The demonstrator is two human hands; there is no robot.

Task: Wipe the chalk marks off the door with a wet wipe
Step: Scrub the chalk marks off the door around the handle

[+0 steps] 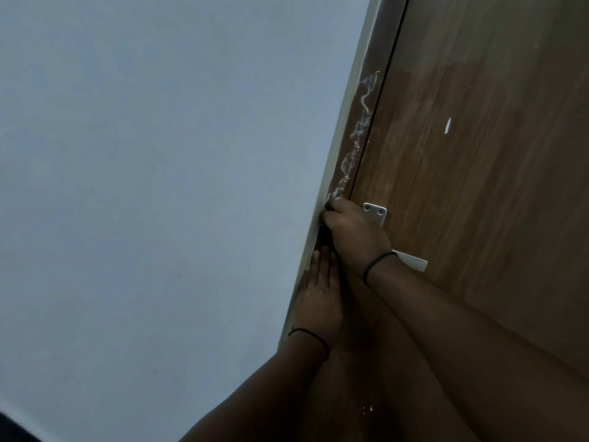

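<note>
A brown wooden door [478, 154] fills the right side. White chalk marks [357, 132] run in a wavy streak down the narrow brown frame strip beside it. A small white fleck [448, 125] sits on the door face. My right hand [353, 231] is curled into a fist and pressed on the strip at the streak's lower end. The wet wipe is almost hidden under its fingers; only a pale sliver [328, 212] shows at the fingertips. My left hand [318, 298] lies flat on the strip just below, fingers stretched out, holding nothing.
A pale blue-grey wall [159, 186] takes up the whole left side, edged by a light trim [344, 122]. A silver screw plate [376, 212] and a white lever handle [412, 260] sit on the door right behind my right wrist.
</note>
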